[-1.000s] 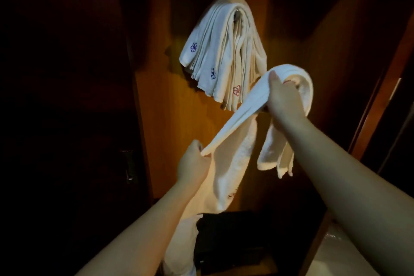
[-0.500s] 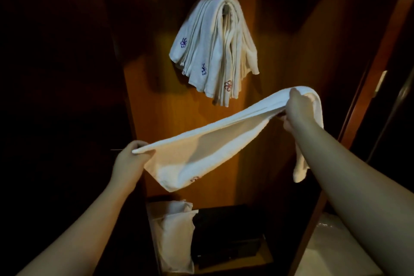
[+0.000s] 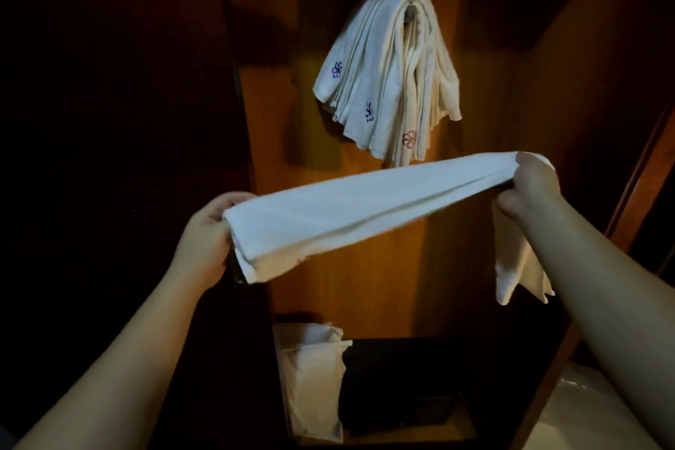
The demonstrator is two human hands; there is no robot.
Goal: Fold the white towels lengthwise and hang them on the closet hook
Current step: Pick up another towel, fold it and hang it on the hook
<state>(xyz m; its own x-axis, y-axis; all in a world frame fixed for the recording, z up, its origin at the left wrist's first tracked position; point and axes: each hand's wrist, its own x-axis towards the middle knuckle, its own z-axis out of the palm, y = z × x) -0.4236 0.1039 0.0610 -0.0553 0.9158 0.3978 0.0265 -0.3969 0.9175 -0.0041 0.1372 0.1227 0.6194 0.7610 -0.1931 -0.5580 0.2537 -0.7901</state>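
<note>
White towel (image 3: 365,208) pinched taut: left hand (image 3: 210,230), right hand (image 3: 529,190) | hook hidden under hung towels (image 3: 387,69)

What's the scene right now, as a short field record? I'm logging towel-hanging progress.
held towel: folded into a long strip, stretched between both hands
left hand: grips its left end
right hand: grips near its right end; short tail hangs below
hung towels: bundle draped over closet hook, above the strip
closet floor: white bag beside dark box

Dim, warm light; dark, shadowed edges
</note>
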